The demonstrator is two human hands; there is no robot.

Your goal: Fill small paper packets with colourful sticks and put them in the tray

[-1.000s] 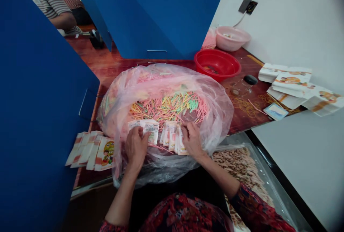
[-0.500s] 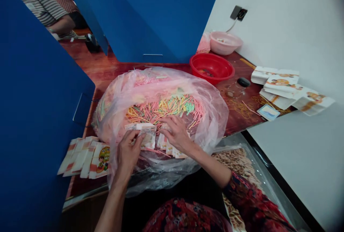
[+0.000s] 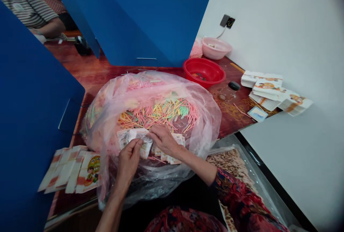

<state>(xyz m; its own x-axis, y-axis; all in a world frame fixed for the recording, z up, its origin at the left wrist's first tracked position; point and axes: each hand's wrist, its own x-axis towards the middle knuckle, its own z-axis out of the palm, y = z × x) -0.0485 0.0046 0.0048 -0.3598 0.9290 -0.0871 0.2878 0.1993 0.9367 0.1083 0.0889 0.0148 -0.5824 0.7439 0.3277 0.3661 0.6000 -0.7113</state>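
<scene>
A small clear-and-white packet is pinched by its upper edge between the fingertips of my left hand. My right hand has its thumb and fingers closed at the same packet's upper right corner. More packets lie under and beside the hands, one group on the right and another on the left. Just beyond them is a heap of short thin pink, yellow and green sticks. A large translucent pink plastic bag spreads open around the heap and the packets.
Printed packet stacks lie left, others right. A red basin, pink basin, black-lidded jar and rubber bands stand behind. Blue panels border the table. Brown pieces fill a bin below. A striped-sleeved person sits beyond.
My right hand has moved left from above the right-hand packets to the packet in my left hand, its fingers closing at the corner. The whole view has shifted slightly.
</scene>
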